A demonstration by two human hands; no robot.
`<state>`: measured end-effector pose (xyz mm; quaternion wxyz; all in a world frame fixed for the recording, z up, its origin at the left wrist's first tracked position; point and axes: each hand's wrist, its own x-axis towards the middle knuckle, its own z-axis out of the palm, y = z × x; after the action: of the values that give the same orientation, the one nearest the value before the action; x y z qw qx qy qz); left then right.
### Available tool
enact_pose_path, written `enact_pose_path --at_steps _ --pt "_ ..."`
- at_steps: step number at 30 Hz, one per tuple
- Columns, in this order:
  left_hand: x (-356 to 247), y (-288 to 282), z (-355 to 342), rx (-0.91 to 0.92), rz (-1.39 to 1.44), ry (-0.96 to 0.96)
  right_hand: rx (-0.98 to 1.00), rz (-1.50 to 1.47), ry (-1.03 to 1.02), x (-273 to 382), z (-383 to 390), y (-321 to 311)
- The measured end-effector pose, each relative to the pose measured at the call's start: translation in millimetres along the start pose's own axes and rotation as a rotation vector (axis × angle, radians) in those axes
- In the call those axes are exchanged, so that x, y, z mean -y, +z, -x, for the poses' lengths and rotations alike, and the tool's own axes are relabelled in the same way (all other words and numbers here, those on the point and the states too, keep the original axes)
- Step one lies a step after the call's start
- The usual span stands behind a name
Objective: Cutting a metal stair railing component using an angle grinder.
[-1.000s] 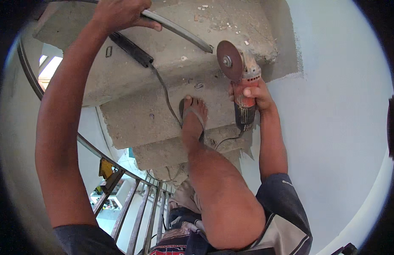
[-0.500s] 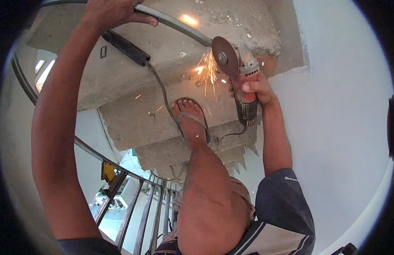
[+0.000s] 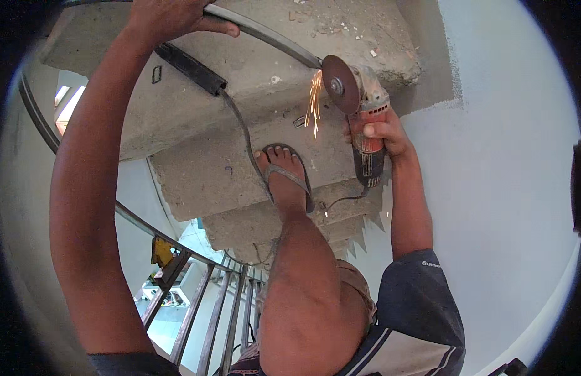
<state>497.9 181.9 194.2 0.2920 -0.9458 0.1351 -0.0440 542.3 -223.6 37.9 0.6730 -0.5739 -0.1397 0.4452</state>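
My right hand (image 3: 387, 133) is closed round the red and black body of an angle grinder (image 3: 370, 141). Its brown cutting disc (image 3: 341, 85) touches the right end of a curved metal bar (image 3: 271, 39), and a narrow stream of orange sparks (image 3: 314, 103) falls from the contact. At the upper left, my left hand (image 3: 171, 20) grips the same bar, thumb stretched along it; its other fingers are partly cut off by the frame's top. Below that hand a black welding electrode holder (image 3: 191, 70) with a thick cable lies on the concrete step.
Concrete stairs (image 3: 196, 178) descend toward me, strewn with rubble above. My sandalled foot (image 3: 285, 172) stands on one step, beside the cable. A curved metal railing (image 3: 206, 313) with a yellow piece (image 3: 161, 252) runs at lower left. A pale wall (image 3: 497, 188) rises on the right.
The spark stream has shrunk and narrowed, and the bright glow on the step above is gone. Hands, bar and grinder appear slightly shifted to the right in the picture, along with the whole scene.
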Motion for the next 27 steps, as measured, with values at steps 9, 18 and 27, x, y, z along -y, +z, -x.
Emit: enact_pose_path --at_steps 9,18,27 --pt "2.4 9.4 1.3 -0.091 0.066 -0.002 0.010 -0.042 -0.040 -5.8 2.1 -1.6" --pt "1.1 7.0 2.8 -0.109 0.076 -0.007 0.010 -0.059 -0.015 0.0 -0.6 5.2" --pt "-1.1 2.3 1.5 -0.064 0.050 -0.025 0.045 -0.040 -0.054 4.9 -4.4 9.4"
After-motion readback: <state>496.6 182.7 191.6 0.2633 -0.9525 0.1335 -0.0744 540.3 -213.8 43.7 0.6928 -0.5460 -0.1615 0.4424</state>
